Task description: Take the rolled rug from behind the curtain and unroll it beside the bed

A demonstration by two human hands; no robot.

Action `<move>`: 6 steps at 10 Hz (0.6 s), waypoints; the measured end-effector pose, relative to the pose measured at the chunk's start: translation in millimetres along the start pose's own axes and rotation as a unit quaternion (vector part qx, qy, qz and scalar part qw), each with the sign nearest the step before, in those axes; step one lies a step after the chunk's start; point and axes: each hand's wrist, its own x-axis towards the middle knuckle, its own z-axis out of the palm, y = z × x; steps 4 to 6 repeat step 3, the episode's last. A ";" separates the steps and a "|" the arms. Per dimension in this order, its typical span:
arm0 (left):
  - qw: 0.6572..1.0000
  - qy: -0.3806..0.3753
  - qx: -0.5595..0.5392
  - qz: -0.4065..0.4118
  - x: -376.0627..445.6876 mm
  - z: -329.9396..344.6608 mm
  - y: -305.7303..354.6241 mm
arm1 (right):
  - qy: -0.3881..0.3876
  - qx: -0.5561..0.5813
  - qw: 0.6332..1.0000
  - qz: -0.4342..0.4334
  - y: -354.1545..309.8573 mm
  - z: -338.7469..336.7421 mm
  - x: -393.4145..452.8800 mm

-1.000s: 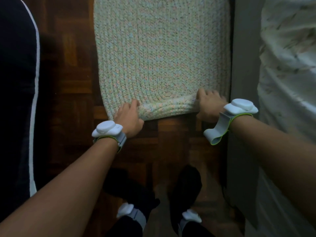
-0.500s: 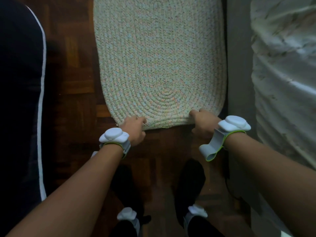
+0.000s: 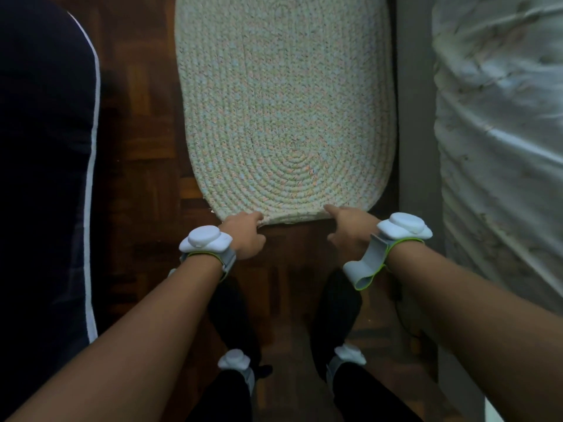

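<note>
The oval braided rug (image 3: 286,111), in pale pastel weave, lies flat and fully unrolled on the dark parquet floor beside the bed (image 3: 502,153). Its rounded near end points toward me. My left hand (image 3: 245,236) is at that near edge on the left, fingertips touching the rim and thumb spread below it. On the right side of the same edge, my right hand (image 3: 350,231) has its index fingertip on the rim and its other fingers spread apart. Neither hand closes around the rug. Both wrists carry white sensor bands.
The grey bed frame (image 3: 416,117) runs close along the rug's right side, with white bedding above it. A dark blue cushioned object with white piping (image 3: 45,178) stands left. A strip of parquet (image 3: 143,147) separates it from the rug. My dark-socked feet (image 3: 234,315) stand below the hands.
The last fold at the rug's near end has been rolled out toward me and now lies flat. Both hands moved nearer me with the edge and have loosened their hold.
</note>
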 end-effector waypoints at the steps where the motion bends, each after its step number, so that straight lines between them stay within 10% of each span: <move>1: 0.999 0.022 -0.041 0.003 -27.0 -28.4 12.5 | 0.013 0.037 0.999 0.002 -10.6 -34.5 -28.6; 6: 0.969 0.138 -0.202 0.035 -123.6 -120.8 51.6 | 0.063 0.138 0.988 -0.025 -34.2 -137.2 -120.4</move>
